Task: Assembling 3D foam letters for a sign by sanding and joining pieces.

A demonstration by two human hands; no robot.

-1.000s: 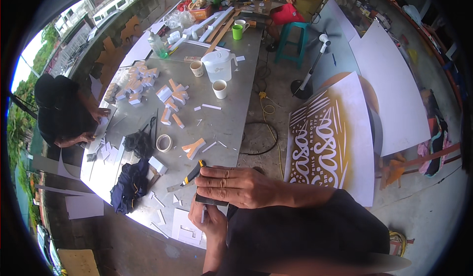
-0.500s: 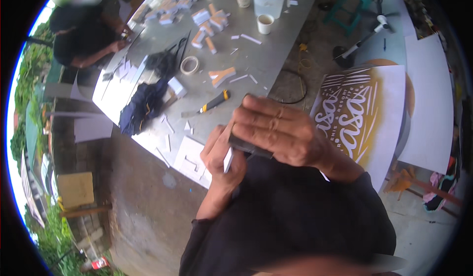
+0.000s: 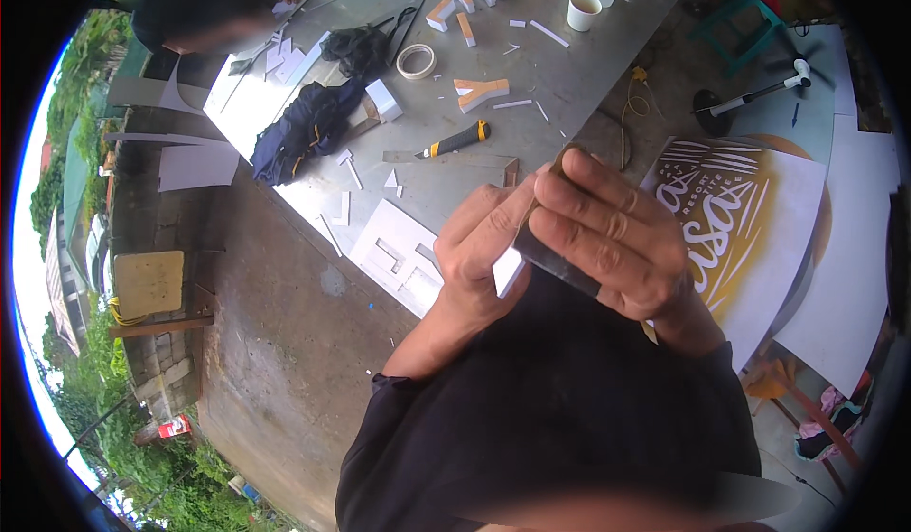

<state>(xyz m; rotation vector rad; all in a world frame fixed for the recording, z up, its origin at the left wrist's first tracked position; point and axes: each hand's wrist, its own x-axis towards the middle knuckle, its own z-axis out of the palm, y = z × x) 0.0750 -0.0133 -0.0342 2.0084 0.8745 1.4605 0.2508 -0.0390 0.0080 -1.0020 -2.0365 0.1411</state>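
Observation:
My left hand (image 3: pixel 474 252) is closed around a small white piece (image 3: pixel 509 272), its pale edge showing below the fingers. My right hand (image 3: pixel 622 233) grips a dark flat block (image 3: pixel 562 272), which looks like a sanding block, with the fingers laid along its top. The block sits against or just beside the white piece; the fingers hide where they meet. Both hands are raised in front of my chest, near the table's edge.
On the metal table (image 3: pixel 560 81) lie a utility knife (image 3: pixel 457 140), a tape roll (image 3: pixel 416 61), a white sheet with cut-outs (image 3: pixel 375 233), dark blue cloth (image 3: pixel 308 133) and a Y-shaped block (image 3: pixel 482 93). A cup (image 3: pixel 584 12) stands farther back. Another person (image 3: pixel 204 10) works at the far left.
The view has shifted, so the table's things sit higher and farther right. My hands appear farther right, still holding the white piece and dark block together. The other person leans in closer.

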